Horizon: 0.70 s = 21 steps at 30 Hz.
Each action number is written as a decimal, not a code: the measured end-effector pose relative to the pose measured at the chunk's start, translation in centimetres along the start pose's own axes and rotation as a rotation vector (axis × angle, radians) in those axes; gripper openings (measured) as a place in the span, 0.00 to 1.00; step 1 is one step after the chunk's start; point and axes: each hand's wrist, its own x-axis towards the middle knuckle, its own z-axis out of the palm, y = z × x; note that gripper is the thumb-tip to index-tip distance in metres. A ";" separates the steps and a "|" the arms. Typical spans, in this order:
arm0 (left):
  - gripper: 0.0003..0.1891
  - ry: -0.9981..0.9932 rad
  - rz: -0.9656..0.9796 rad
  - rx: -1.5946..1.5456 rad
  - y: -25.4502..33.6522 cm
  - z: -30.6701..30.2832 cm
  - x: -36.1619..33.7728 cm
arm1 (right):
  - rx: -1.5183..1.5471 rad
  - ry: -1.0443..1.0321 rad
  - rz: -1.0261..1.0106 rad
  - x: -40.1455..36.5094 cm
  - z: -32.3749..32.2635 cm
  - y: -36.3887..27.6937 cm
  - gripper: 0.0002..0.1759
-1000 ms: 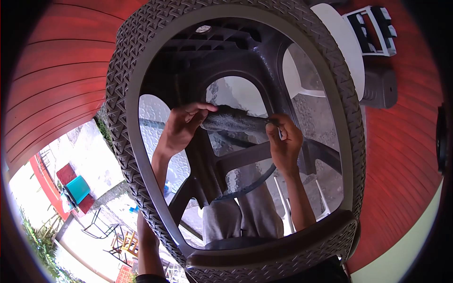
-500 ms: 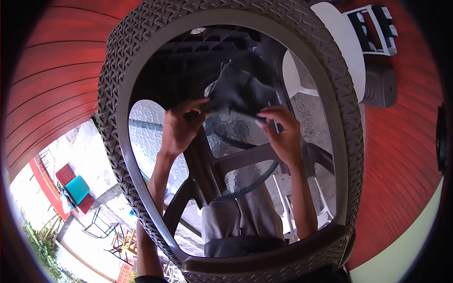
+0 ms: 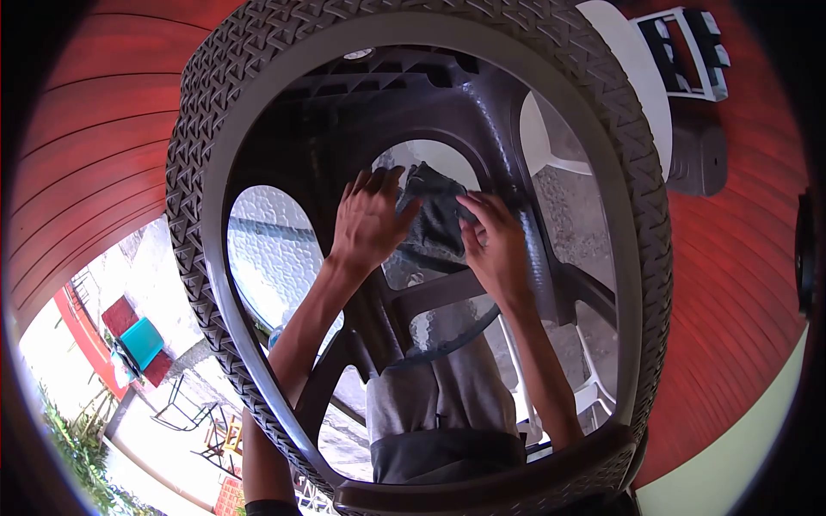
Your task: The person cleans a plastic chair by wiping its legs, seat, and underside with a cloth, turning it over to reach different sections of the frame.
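Head view: a person's arms reach over a glass table (image 3: 194, 215).
Left hand (image 3: 370, 225): fingers spread, flat at the cloth's left edge.
Right hand (image 3: 497, 249): fingers together, pressing its right edge.
Cloth (image 3: 434, 219): dark, bunched mid-glass.
Progress: seemingly early, only the centre covered.
Beyond: white chair (image 3: 632, 95).

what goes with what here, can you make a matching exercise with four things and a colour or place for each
1 cloth
2 rim
3 left hand
4 planks

a red
b left of the cloth, fingers spread
c woven, grey-brown
d dark and crumpled

Pairs: 1-d; 2-c; 3-b; 4-a
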 end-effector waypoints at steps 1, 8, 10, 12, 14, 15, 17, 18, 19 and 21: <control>0.22 0.020 -0.004 0.012 -0.1 1.0 0.6 | -0.042 -0.015 -0.003 0.5 0.3 0.3 0.22; 0.16 -0.192 -0.175 -0.181 0.2 2.5 2.7 | -0.364 -0.092 0.090 1.7 1.9 1.0 0.23; 0.13 -0.148 -0.035 -0.207 0.0 1.4 2.4 | -0.385 -0.126 0.116 1.5 1.5 0.8 0.19; 0.10 -0.098 0.064 -0.240 0.1 0.0 1.6 | -0.360 -0.157 0.129 1.2 0.1 -0.4 0.13; 0.07 -0.043 0.125 -0.280 1.1 -2.3 0.4 | -0.322 -0.065 -0.025 0.3 -1.0 -0.7 0.11; 0.07 -0.091 0.120 -0.289 1.4 -3.5 -0.3 | -0.302 -0.019 -0.103 -0.2 -1.5 -0.9 0.10; 0.07 -0.191 0.073 -0.286 1.6 -4.9 -1.8 | -0.295 -0.047 -0.176 -1.2 -2.6 -1.4 0.12; 0.06 -0.239 0.049 -0.285 1.7 -5.6 -2.4 | -0.292 -0.062 -0.213 -1.6 -2.9 -1.6 0.13; 0.06 -0.288 0.009 -0.302 1.9 -6.3 -2.6 | -0.266 -0.066 -0.186 -2.1 -2.9 -1.7 0.13; 0.05 -0.246 0.052 -0.245 1.8 -7.0 -3.4 | -0.219 -0.077 -0.130 -2.9 -3.0 -1.8 0.13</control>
